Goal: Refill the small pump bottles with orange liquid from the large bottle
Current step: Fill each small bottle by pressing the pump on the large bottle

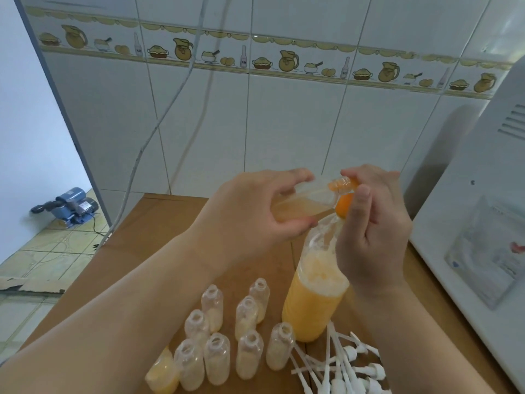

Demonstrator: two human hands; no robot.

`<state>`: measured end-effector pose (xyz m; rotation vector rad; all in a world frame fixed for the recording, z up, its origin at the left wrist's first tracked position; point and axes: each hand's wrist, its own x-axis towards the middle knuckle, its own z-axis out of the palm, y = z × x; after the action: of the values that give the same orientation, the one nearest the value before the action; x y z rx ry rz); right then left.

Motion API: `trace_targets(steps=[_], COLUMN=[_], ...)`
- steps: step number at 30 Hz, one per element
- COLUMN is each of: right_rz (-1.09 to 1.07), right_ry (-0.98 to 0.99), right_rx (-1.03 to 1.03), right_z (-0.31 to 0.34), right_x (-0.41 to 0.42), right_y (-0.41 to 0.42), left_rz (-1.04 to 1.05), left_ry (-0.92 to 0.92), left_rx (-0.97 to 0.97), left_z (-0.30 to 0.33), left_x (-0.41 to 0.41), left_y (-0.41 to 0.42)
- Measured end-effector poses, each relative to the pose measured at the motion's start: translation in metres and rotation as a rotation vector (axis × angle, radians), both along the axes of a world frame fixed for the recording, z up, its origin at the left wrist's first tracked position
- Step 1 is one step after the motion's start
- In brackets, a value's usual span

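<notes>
My left hand (255, 211) grips a clear bottle (301, 206) held on its side above the table, with pale orange liquid pooled in it. Its threaded neck points right. My right hand (372, 223) pinches an orange cap (354, 183) at that neck. Below stands the large bottle (312, 294), upright, over half full of orange liquid and foam, with its own orange cap (344, 206) on. Several small bottles (247, 354) stand open in front, most holding a little pale liquid. One at the front left (162, 376) holds more orange. White pump heads (349, 365) lie piled beside them.
The table is covered with brown cardboard (159, 251). A white appliance (483, 194) stands close on the right. The tiled wall (284, 123) rises behind, with a grey cable (159, 123) hanging down it. A blue water pump (68, 207) sits on the floor at left.
</notes>
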<state>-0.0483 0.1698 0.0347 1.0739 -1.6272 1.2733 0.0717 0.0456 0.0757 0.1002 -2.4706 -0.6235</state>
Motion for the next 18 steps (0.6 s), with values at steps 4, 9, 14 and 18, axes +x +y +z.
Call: trace_targets(steps=[4, 9, 14, 18], right_rz=[-0.033, 0.015, 0.033, 0.032], right_ry=[-0.045, -0.029, -0.039, -0.070], right_rx=[0.063, 0.038, -0.009, 0.036], right_z=[-0.004, 0.014, -0.001, -0.004], right_x=[-0.001, 0.003, 0.005, 0.006], right_y=[-0.002, -0.001, -0.005, -0.002], left_rz=[0.017, 0.018, 0.019, 0.021], left_ry=[-0.004, 0.041, 0.013, -0.019], left_rx=[0.022, 0.037, 0.014, 0.019], left_z=[-0.006, 0.003, -0.002, -0.005], left_x=[0.001, 0.003, 0.005, 0.006], left_y=[0.003, 0.000, 0.004, 0.006])
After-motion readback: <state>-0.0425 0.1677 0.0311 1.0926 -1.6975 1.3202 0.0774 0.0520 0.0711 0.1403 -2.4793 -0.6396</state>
